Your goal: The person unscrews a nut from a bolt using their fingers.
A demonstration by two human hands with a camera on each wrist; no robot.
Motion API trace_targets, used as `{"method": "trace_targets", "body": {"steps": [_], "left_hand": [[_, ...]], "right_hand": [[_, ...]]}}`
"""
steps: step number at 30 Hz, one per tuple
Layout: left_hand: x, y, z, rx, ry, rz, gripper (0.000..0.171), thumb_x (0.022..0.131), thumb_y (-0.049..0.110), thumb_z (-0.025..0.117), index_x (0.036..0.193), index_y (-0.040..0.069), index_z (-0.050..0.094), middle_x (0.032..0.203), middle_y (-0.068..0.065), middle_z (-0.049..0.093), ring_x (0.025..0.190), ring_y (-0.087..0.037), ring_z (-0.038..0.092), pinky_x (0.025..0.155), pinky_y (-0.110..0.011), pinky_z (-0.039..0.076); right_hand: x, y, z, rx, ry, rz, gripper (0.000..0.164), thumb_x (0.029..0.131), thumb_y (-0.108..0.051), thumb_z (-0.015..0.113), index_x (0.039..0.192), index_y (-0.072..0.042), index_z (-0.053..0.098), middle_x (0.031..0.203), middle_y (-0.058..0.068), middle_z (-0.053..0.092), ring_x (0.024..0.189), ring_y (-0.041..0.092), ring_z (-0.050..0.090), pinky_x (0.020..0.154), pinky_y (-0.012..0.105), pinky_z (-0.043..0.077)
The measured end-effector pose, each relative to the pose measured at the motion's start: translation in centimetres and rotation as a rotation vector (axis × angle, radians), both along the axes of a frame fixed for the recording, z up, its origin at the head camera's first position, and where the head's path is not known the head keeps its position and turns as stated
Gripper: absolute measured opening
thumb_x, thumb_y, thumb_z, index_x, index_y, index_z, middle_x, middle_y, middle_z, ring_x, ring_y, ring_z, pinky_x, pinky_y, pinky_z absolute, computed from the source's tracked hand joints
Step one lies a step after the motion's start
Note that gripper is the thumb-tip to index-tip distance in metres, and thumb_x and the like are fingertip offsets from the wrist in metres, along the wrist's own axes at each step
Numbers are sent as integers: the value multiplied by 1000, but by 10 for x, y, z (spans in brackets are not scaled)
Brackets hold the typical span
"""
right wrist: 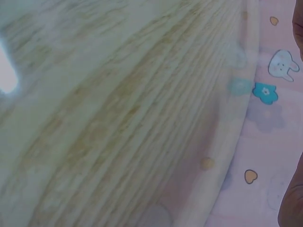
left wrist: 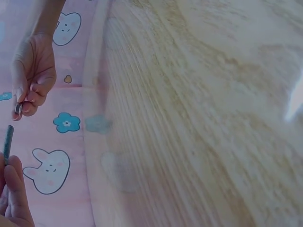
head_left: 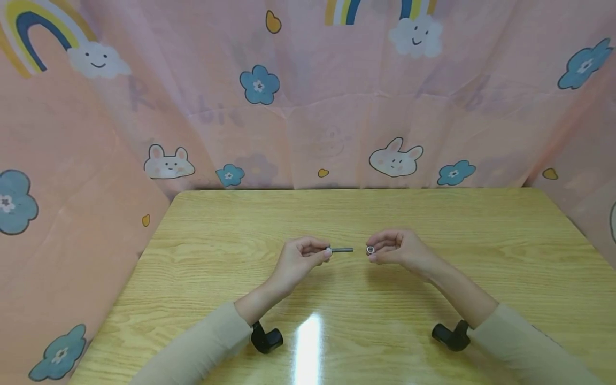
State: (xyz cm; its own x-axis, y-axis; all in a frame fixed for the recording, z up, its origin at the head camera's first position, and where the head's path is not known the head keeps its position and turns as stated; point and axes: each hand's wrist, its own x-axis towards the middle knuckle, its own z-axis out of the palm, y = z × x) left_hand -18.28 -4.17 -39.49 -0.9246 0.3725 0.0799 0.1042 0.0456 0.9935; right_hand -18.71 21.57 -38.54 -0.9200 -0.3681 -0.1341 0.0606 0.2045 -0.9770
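My left hand (head_left: 302, 258) pinches a grey threaded bolt (head_left: 343, 249) near its head, between thumb and fingers. The bolt lies roughly level, its bare end pointing right. Across a small gap, my right hand (head_left: 401, 248) pinches a small shiny nut (head_left: 370, 249) between thumb and fingertips, its hole visible. Bolt and nut are apart, both held above the table. In the left wrist view the bolt's thread (left wrist: 8, 139) points up toward the nut (left wrist: 18, 108) in the other hand. The right wrist view catches only bits of hand at its right edge.
Beneath both hands is a glossy wood-grain table (head_left: 231, 224) with a bright light reflection near the front. A pink printed cloth (head_left: 308, 128) hangs behind and beside it. Black wrist-worn devices (head_left: 266, 340) project beside both sleeves.
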Motion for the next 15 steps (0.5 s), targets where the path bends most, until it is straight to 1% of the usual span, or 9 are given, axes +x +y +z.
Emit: {"method": "trace_targets", "body": {"steps": [6, 8, 10, 13, 15], "left_hand": [[-1, 2, -3, -18, -25, 14, 20, 86, 3, 65, 104, -7, 65, 99, -18, 67, 84, -20, 66, 75, -29, 53], [-2, 3, -4, -28, -32, 9, 21, 86, 2, 65, 105, -8, 64, 99, -18, 67, 84, -22, 66, 74, -28, 53], [-3, 3, -6, -42, -35, -3, 21, 86, 1, 65, 104, -9, 64, 98, -19, 67, 85, -27, 66, 74, -30, 54], [1, 4, 3, -66, -29, -21, 19, 86, -2, 64, 102, -11, 63, 96, -21, 67, 86, -34, 65, 76, -35, 54], [4, 4, 11, -92, -24, -23, 18, 85, -4, 63, 101, -13, 63, 95, -23, 67, 86, -36, 65, 75, -36, 54]], "right_hand": [[-4, 2, -11, -2, -6, 26, 42, 82, -2, 67, 113, 19, 50, 88, 6, 64, 79, 15, 65, 74, 30, 54], [-5, 3, -14, 6, -5, 31, 41, 81, -2, 67, 113, 19, 50, 88, 6, 64, 80, 15, 64, 75, 30, 54], [-6, 4, -17, 17, -3, 38, 41, 81, -2, 67, 113, 18, 51, 88, 6, 65, 81, 15, 64, 74, 29, 53], [-7, 6, -21, 43, 8, 45, 40, 80, -2, 70, 111, 17, 53, 88, 6, 65, 80, 13, 63, 73, 26, 52], [-7, 8, -23, 55, 9, 54, 40, 79, -3, 71, 110, 17, 54, 87, 5, 65, 80, 12, 63, 72, 25, 52]]}}
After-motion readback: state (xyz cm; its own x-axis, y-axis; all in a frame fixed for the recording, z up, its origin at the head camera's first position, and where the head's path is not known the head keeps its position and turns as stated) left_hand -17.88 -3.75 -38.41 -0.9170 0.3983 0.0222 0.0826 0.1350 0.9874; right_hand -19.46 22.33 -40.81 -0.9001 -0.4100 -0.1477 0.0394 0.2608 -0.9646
